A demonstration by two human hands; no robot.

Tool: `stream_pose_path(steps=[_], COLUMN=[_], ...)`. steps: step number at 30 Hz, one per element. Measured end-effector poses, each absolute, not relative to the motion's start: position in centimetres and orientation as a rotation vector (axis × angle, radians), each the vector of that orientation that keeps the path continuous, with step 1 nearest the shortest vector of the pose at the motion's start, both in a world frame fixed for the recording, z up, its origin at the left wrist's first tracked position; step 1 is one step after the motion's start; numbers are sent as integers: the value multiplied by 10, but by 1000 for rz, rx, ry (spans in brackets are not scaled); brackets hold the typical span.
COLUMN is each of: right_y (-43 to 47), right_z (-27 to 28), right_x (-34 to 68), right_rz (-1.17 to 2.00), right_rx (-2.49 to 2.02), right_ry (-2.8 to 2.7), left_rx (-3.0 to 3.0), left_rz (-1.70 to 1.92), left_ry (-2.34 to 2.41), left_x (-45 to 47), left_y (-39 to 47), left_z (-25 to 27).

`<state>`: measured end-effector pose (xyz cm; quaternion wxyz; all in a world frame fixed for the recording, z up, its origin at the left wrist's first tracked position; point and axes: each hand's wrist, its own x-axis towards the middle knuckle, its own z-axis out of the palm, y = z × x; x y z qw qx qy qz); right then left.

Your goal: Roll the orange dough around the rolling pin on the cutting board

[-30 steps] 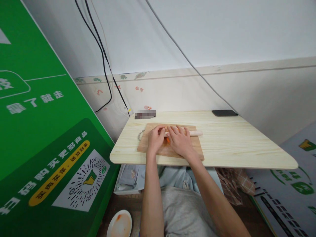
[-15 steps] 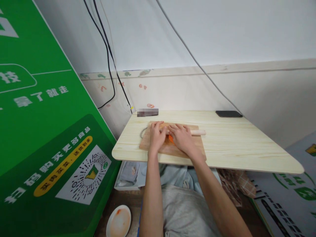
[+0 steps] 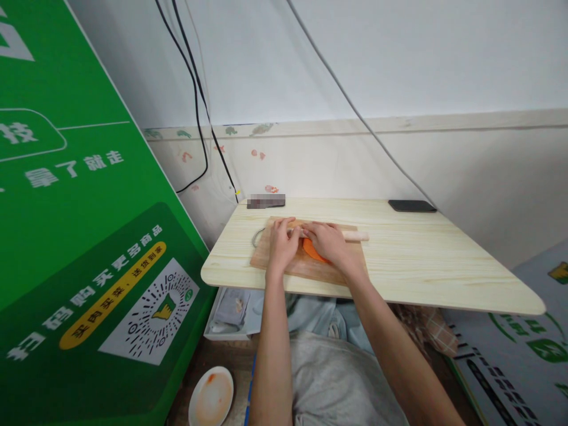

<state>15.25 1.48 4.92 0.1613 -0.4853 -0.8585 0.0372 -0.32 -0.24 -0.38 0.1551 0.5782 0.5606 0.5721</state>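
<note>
A light wooden rolling pin (image 3: pixel 357 235) lies crosswise on the wooden cutting board (image 3: pixel 275 260), its right end sticking out past my right hand (image 3: pixel 326 238). That hand is bent over the pin with its fingers curled on it. My left hand (image 3: pixel 284 236) grips the pin farther left, the thumbs of both hands close together. Under and in front of the pin is a flattened piece of orange dough (image 3: pixel 316 251), partly covered by my right hand. Both hands hide most of the pin's middle and left end.
The board rests on a pale wood-grain table (image 3: pixel 435 260) against the wall. A black phone (image 3: pixel 412 206) lies at the back right, and a dark, blurred-out object (image 3: pixel 266 202) at the back left. Below on the left, a stained white plate (image 3: pixel 212 395) stands beside a green panel (image 3: pixel 80 195).
My right hand and the pin have shifted slightly away from me. More of the orange dough shows on the near side. The left hand stays almost in place.
</note>
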Motion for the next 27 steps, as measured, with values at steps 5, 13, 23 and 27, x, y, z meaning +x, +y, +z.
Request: stream_pose_path(steps=[5,13,23,27], right_y=[-10,3,8,-29], right_z=[36,32,39,26], right_x=[157,158,156,153], right_rz=[136,68,-30,-71], right_rx=[-1263,-1281,-1388,-1375], right_ry=[-2363,-2407,-2491,-2404], left_rx=[1670,1678,1688,1650], left_rz=[1622,1603,1585,1540], left_ry=[1580,1599,1575,1492], left_x=[-3,-3,-3,-3], left_y=[0,0,1,2], left_z=[-7,-5,-3,-6])
